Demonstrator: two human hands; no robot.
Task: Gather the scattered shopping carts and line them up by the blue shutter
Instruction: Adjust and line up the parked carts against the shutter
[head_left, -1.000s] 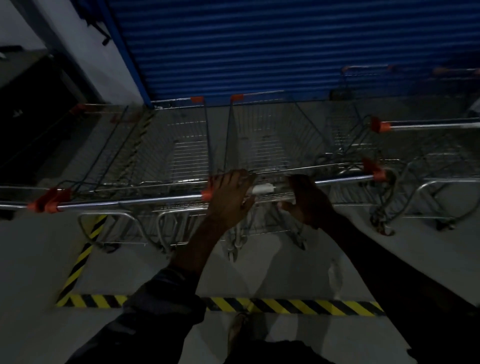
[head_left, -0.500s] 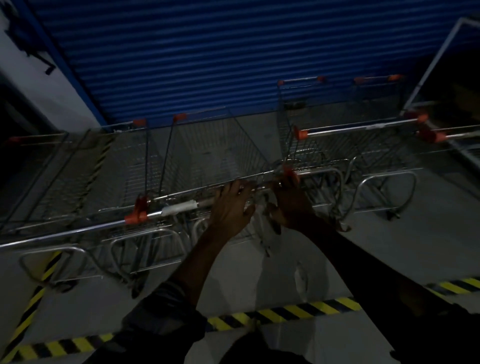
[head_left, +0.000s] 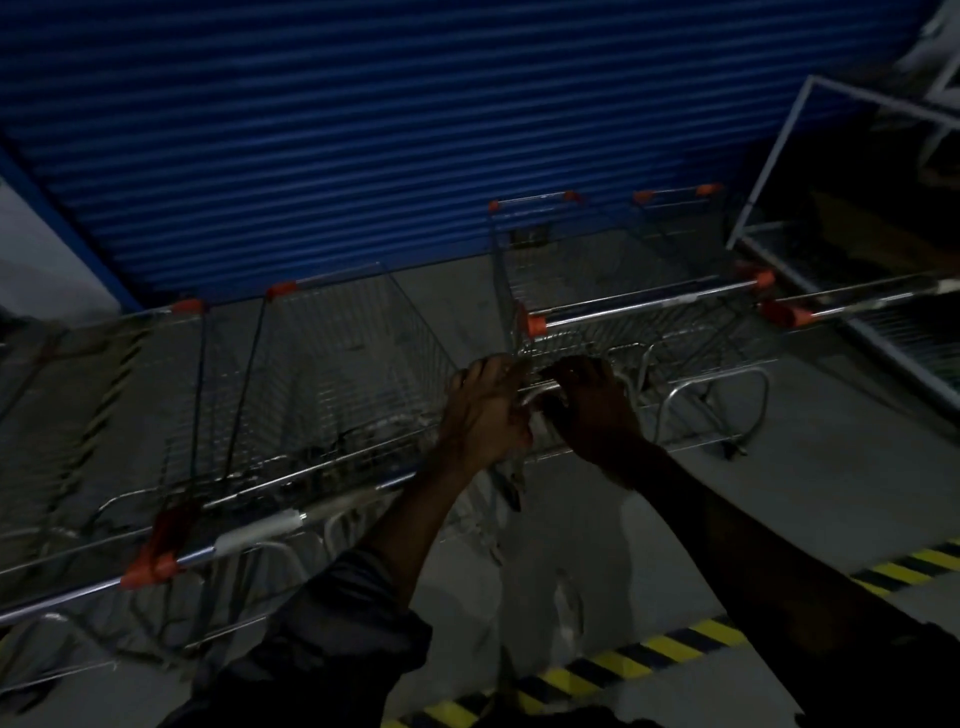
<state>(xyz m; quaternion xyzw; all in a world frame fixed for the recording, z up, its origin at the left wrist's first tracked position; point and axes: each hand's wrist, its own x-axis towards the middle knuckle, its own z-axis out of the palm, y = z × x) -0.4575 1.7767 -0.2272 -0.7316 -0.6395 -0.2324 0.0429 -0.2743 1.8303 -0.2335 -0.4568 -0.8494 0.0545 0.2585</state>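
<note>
Here's the left hand (head_left: 485, 410) clamped over the right end of the chrome handle (head_left: 291, 519), fingers curled down across the bar. The right hand (head_left: 592, 410) is just beside it, almost touching, fingers hooked over that same end where bar meets wire; in this dim light I can't tell whether it has the bar or the mesh rim. Both hands are on the silver wire shopping cart with orange plastic handle caps (head_left: 332, 384), which stands nose toward the blue corrugated roller shutter (head_left: 415, 130), front rim near the shutter's foot. Tight along its left side, parallel, there's a second wire cart (head_left: 93, 405). Off to the right a third wire cart (head_left: 597, 270) stands nearer the shutter, its orange-capped bar just past the hands, and a fourth cart's handle (head_left: 852, 304) pokes in beside that. Underfoot is a dull grey concrete floor (head_left: 831, 493), crossed near the bottom by a yellow-and-black hazard stripe (head_left: 675, 642), and a second hazard stripe (head_left: 111, 384) shows through the left carts' mesh. A white wall (head_left: 36, 260) borders the shutter on the left, a white metal frame (head_left: 774, 156) stands at the right. A dark sleeve (head_left: 337, 623) bunches at the left forearm.
</note>
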